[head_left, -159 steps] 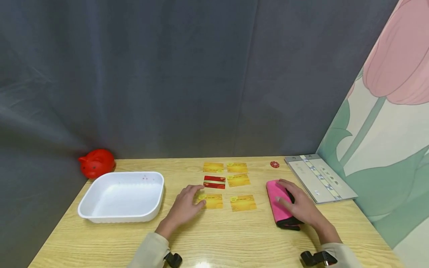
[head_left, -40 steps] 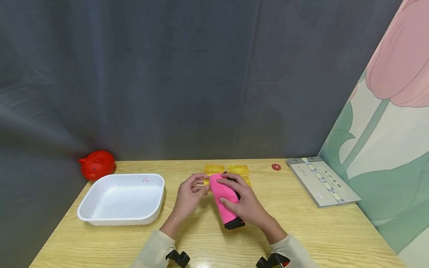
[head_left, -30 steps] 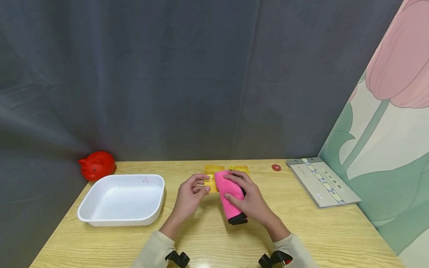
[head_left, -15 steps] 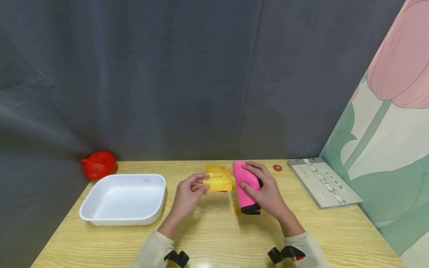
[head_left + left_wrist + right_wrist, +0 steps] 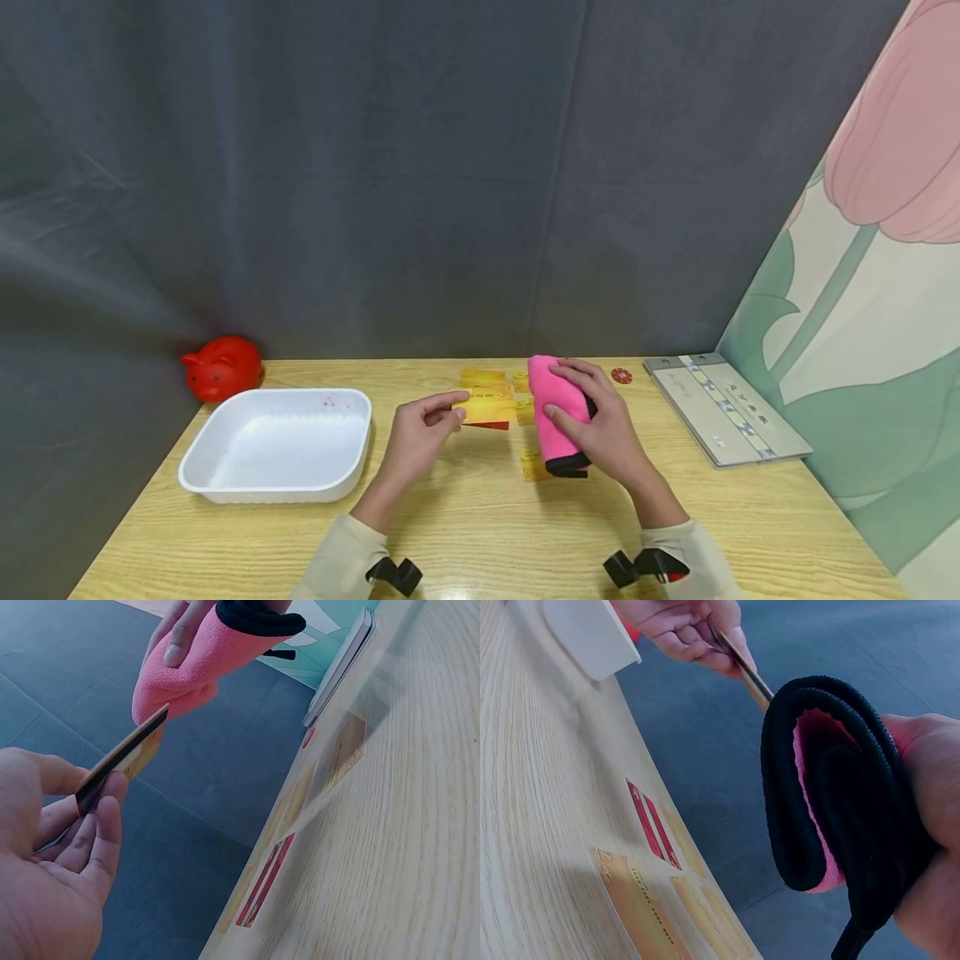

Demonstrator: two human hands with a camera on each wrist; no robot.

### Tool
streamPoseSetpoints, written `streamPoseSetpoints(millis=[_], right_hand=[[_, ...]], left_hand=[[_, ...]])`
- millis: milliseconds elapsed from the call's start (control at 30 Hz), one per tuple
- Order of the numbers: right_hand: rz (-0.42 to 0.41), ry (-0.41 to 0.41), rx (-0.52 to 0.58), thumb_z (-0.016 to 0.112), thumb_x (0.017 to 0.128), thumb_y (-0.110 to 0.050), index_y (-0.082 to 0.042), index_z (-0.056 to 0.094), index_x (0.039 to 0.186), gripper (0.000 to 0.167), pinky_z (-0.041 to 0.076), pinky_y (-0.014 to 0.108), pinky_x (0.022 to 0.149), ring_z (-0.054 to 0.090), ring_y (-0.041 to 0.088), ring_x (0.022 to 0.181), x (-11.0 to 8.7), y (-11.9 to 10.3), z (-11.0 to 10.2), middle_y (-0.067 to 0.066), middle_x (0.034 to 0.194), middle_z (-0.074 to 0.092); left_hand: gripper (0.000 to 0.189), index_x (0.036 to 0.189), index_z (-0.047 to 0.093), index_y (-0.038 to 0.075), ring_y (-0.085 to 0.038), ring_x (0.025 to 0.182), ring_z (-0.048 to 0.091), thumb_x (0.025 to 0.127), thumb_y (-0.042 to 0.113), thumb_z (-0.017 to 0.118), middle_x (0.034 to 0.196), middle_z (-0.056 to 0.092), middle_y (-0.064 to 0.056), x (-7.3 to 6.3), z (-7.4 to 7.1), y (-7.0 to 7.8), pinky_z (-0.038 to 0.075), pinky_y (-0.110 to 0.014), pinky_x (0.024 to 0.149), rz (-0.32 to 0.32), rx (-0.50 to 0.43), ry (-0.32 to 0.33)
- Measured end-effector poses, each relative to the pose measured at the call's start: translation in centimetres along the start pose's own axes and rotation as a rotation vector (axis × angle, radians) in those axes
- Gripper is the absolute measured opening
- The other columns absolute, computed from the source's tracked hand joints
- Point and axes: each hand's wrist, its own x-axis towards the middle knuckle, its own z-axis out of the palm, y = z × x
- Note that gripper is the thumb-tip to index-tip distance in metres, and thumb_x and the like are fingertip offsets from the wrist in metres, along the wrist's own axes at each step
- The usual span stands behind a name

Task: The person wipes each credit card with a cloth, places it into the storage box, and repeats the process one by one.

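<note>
My left hand [image 5: 415, 435] pinches a gold bank card [image 5: 489, 407] by its left end, raised over the table; a dark stripe runs along its back [image 5: 124, 750]. To the right, my right hand [image 5: 603, 421] grips a folded pink towel [image 5: 557, 408] with black edging, also raised. A narrow gap shows between towel and card in the head view. Beneath them lie a red card [image 5: 489, 426], partly hidden by the held card, and several gold cards, among them a front one [image 5: 533, 465] partly covered by the towel.
A white plastic tray [image 5: 273, 495] stands at the left, with a red piggy bank [image 5: 222, 369] behind it. At the back right are a red poker chip [image 5: 622, 376] and a grey-white book or folder [image 5: 727, 411]. A dark curtain [image 5: 420, 183] hangs behind the table.
My left hand has lifted the front-left gold card. My right hand has picked up the towel from the right, brought it over that card, then moved it rightward off the card's end.
</note>
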Motion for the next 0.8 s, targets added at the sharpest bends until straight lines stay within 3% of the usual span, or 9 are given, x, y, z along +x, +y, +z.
streamPoseSetpoints(millis=[200, 267, 500, 667, 800], right_hand=[[0.011, -0.001, -0.009, 0.081, 0.091, -0.016, -0.02, 0.065, 0.139, 0.051, 0.054, 0.019, 0.089, 0.055, 0.028, 0.129, -0.02, 0.1, -0.14, 0.006, 0.149, 0.053], [0.013, 0.0, -0.009, 0.081, 0.091, -0.016, -0.02, 0.064, 0.139, 0.051, 0.054, 0.02, 0.089, 0.055, 0.028, 0.129, -0.01, 0.17, -0.19, 0.006, 0.149, 0.053], [0.019, -0.002, -0.011, 0.08, 0.091, -0.017, -0.02, 0.064, 0.139, 0.051, 0.055, 0.022, 0.088, 0.056, 0.029, 0.129, 0.01, 0.24, -0.27, 0.008, 0.149, 0.053], [0.021, -0.001, -0.022, 0.08, 0.091, -0.017, -0.02, 0.064, 0.14, 0.051, 0.054, 0.023, 0.091, 0.055, 0.029, 0.13, -0.01, 0.1, -0.31, 0.008, 0.149, 0.053], [0.024, -0.002, -0.019, 0.08, 0.091, -0.017, -0.02, 0.064, 0.14, 0.051, 0.054, 0.023, 0.091, 0.055, 0.029, 0.13, -0.01, 0.06, -0.33, 0.008, 0.149, 0.053]], left_hand=[[0.034, 0.12, 0.076, 0.003, -0.005, 0.067, 0.062, 0.096, -0.006, 0.054, 0.126, 0.073, -0.017, -0.03, -0.07, 0.06, 0.062, -0.024, 0.078, 0.015, -0.078, -0.021], [0.036, 0.12, 0.076, 0.005, -0.006, 0.067, 0.062, 0.095, -0.008, 0.054, 0.122, 0.074, -0.017, -0.01, 0.0, 0.06, 0.061, -0.021, 0.077, 0.012, -0.072, -0.024], [0.028, 0.12, 0.077, 0.007, -0.02, 0.092, 0.077, 0.097, -0.001, 0.065, 0.11, 0.077, -0.019, 0.0, 0.39, -0.16, 0.061, -0.021, 0.073, -0.004, -0.067, -0.026], [0.022, 0.119, 0.075, 0.0, -0.014, 0.081, 0.078, 0.1, 0.007, 0.066, 0.101, 0.076, -0.027, -0.01, 0.42, -0.24, 0.063, -0.026, 0.072, 0.026, -0.087, -0.001], [0.02, 0.11, 0.076, -0.003, -0.01, 0.066, 0.073, 0.1, 0.012, 0.068, 0.086, 0.076, -0.024, -0.08, 0.28, -0.25, 0.061, -0.025, 0.064, 0.015, -0.077, 0.008]])
